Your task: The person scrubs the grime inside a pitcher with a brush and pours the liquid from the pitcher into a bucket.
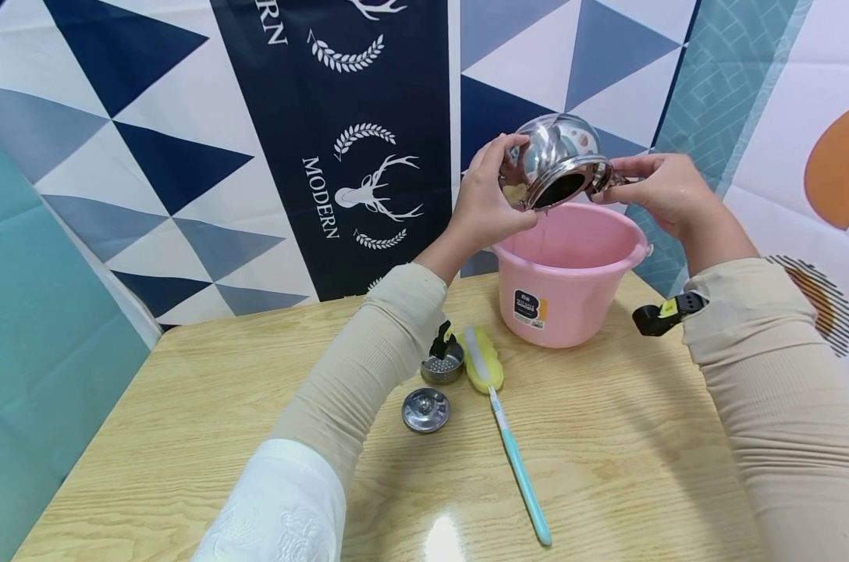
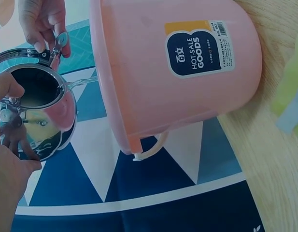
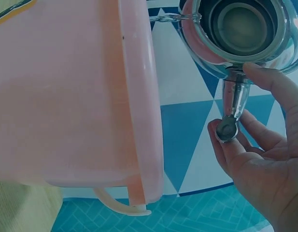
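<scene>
Both hands hold a shiny metal teapot (image 1: pixel 558 152) above a pink bucket (image 1: pixel 561 304), its open mouth tipped down toward me. My left hand (image 1: pixel 486 191) grips the teapot's side near the rim, thumb below. With thumb and fingers, my right hand (image 1: pixel 666 191) holds the narrow spout-like part (image 3: pixel 234 99) that sticks out from the rim. A thin stream of water (image 2: pixel 83 82) runs from the teapot's rim into the bucket in the left wrist view. Some water shows inside the teapot. The bucket stands upright on the table, its inside bottom hidden.
On the wooden table (image 1: pixel 256 390) lie a small metal lid (image 1: pixel 426 410), a perforated metal strainer (image 1: pixel 444 368) partly hidden by the left wrist camera, and a long-handled brush (image 1: pixel 519 468) with a yellow sponge head. A patterned cloth (image 1: pixel 186 172) hangs behind.
</scene>
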Action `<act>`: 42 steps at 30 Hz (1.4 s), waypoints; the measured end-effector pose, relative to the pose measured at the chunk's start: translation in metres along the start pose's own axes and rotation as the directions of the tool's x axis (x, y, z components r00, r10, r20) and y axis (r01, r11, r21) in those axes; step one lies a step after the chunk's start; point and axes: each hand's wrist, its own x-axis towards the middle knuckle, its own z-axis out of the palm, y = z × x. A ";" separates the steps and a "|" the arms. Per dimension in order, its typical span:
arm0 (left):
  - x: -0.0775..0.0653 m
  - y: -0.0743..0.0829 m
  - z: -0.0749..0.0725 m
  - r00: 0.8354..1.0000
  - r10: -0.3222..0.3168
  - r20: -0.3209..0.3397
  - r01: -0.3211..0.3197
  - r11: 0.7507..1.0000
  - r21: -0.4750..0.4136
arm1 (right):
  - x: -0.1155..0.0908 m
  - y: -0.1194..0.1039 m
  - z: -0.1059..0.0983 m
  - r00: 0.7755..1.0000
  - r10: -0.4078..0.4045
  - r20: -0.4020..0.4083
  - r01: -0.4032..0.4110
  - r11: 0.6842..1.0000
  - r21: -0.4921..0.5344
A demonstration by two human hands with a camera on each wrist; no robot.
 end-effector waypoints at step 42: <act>-0.003 -0.008 -0.006 0.991 0.131 0.025 -0.133 0.988 0.074 | -0.001 0.005 0.011 0.996 -0.073 -0.058 0.084 0.973 0.214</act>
